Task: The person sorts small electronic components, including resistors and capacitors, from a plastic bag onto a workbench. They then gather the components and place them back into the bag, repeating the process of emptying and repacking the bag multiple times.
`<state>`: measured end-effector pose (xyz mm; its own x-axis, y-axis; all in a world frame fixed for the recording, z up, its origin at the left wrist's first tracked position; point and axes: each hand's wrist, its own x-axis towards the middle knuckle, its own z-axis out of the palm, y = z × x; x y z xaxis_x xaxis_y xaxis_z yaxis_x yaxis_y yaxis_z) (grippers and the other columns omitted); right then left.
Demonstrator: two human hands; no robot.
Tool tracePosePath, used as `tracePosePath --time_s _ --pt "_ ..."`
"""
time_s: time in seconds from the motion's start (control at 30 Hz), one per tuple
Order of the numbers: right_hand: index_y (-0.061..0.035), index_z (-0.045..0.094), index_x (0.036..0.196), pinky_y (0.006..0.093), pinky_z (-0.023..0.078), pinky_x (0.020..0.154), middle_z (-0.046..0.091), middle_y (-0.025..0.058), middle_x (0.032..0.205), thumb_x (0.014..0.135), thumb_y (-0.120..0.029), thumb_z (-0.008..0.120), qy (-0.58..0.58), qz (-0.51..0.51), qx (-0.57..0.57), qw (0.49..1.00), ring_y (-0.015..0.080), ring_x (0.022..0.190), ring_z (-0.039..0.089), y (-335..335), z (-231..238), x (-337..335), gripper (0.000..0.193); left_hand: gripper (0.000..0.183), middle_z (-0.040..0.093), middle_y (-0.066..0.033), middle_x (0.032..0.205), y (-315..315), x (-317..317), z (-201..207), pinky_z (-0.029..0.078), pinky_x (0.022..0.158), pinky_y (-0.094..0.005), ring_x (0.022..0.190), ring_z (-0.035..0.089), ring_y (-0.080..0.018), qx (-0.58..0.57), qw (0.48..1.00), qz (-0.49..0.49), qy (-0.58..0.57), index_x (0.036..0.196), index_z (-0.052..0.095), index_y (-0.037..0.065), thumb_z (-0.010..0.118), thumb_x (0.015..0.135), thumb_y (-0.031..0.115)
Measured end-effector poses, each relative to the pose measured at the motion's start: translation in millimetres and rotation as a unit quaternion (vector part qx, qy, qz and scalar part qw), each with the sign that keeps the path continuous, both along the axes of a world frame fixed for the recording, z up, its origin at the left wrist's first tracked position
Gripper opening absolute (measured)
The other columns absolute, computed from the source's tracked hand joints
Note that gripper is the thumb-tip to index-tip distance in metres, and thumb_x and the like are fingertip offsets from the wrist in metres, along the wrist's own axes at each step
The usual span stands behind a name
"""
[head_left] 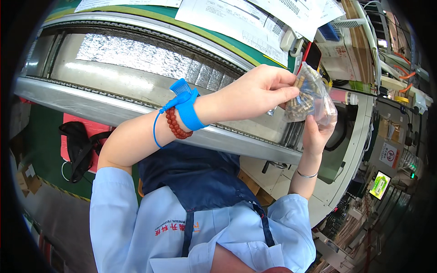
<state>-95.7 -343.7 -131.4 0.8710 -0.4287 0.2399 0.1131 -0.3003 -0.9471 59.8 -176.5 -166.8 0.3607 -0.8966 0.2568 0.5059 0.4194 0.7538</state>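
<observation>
- Nearest the wearer's head: the light-blue shirt (116,204) and the dark navy fabric apron (195,175), with both forearms extended past them.
- Left hand (261,93): wears a bright-blue wrist strap (189,113) with a thin cord. Its thumb and forefinger pinch the left edge of the soft clear plastic bag (322,98).
- Right hand (321,134): grasps the bag low on its right side, with the thumb in front. The other fingers are largely masked by the film and cannot be told apart.
- Bag location: held up between the two hands, above the right-hand end of the long silver metal rail (86,93), its top corner pointing away from the wearer.
- Contents: many small tan cylindrical pieces (298,108), gathered mainly in the left part of the bag. Their material cannot be confirmed.
- Handling, as judged: light overall, limp and slick-skinned; the load should shift whenever the bag tilts. The thin film may tear if pulled over the ends of the pieces.
- Recommended hold: support the lower part with one hand and pinch gathered film at the edge with the other; avoid squeezing the pieces.
- Beyond the rail: a crinkled silver foil sheet (132,52) lies in the machine channel.
- Farthest: white printed paper sheets (227,22) cover much of the green table (249,54).
</observation>
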Motion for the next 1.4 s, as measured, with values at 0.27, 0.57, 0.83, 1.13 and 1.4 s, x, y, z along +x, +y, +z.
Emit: tracePosePath --time_s 0.27,0.57,0.83,1.13,1.4 --pt "0.0007 0.046 0.12 0.0351 0.039 0.092 0.052 0.0128 0.118 0.095 -0.016 0.036 0.047 0.125 -0.107 0.985 0.0206 0.103 0.052 13.1 1.9 47.6 0.032 0.043 0.058 -0.0017 0.099 -7.2 14.6 -10.1 0.043 0.074 -0.0215 0.088 0.052 -0.0071 0.158 0.974 0.159 0.031 0.114 0.052 0.003 0.053 0.09 0.038" --pt "0.0009 0.053 0.111 0.0329 0.043 0.086 0.057 0.0074 0.107 0.093 -0.02 0.046 0.102 0.089 0.355 0.925 0.0178 0.093 0.056 19.7 -62.4 174.0 0.028 0.04 0.059 -0.0235 0.075 4.2 135.7 -3.3 0.043 0.065 -0.046 0.074 0.055 -0.0411 0.315 0.7 0.45 -0.457 0.086 0.055 -0.001 0.035 0.095 0.033" --pt "0.0044 0.034 0.124 0.037 0.048 0.084 0.048 0.0167 0.115 0.09 -0.008 0.042 0.102 0.069 0.409 0.904 0.0269 0.096 0.057 24.1 -72.2 185.2 0.038 0.01 0.06 -0.0089 0.07 -26.7 134.6 25.2 0.046 0.053 -0.0363 0.065 0.061 -0.0263 0.246 0.457 0.435 -0.736 0.088 0.058 0.011 0.052 0.084 0.018" --pt "0.0041 0.029 0.13 0.0332 0.048 0.085 0.046 0.0165 0.116 0.087 -0.013 0.048 0.131 0.062 0.375 0.916 0.0235 0.094 0.057 9.8 -72.4 178.7 0.05 0.013 0.058 -0.0008 0.072 -29.7 142.2 70.8 0.046 0.05 -0.0295 0.064 0.061 -0.0195 0.127 0.344 0.468 -0.804 0.089 0.06 0.017 0.057 0.077 0.015" --pt "-0.0023 0.038 0.128 0.0289 0.046 0.083 0.042 0.0171 0.126 0.082 -0.014 0.054 0.212 0.067 0.14 0.965 0.0177 0.092 0.057 -6.5 -61.6 164.0 0.05 0.017 0.061 -0.012 0.073 54.7 207.7 25.3 0.045 0.053 -0.0403 0.067 0.059 -0.0323 0.357 0.416 0.54 -0.639 0.091 0.058 0.013 0.046 0.09 0.026"
